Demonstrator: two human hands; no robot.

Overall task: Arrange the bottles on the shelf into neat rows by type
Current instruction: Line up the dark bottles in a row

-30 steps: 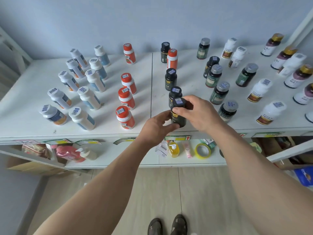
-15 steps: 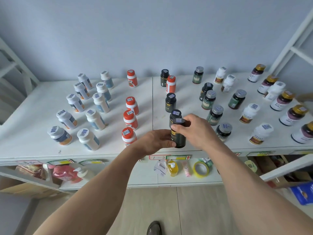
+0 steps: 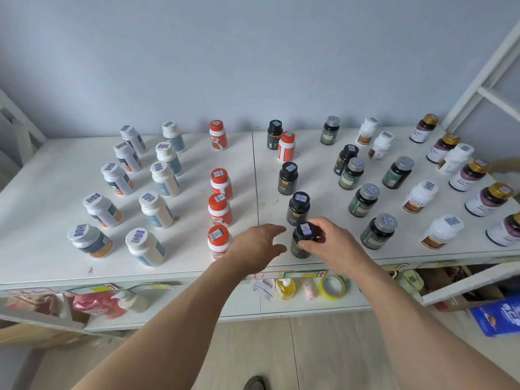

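A black bottle stands at the front edge of the white shelf top. My right hand grips it around the cap. Just left of the bottle, my left hand has its fingers spread and relaxed, and I cannot tell whether it touches. More black bottles line up behind toward the wall. Orange bottles form a column to the left. White bottles with blue and orange labels fill the left side.
Green bottles with grey caps, white bottles with brown labels and gold-capped purple bottles stand on the right. One orange bottle sits among the black ones at the back. A lower shelf holds a tape roll and small items.
My head has tilted up, so the shelf sits lower in view. My left hand has come off the black bottle and opened. My right hand keeps its grip.
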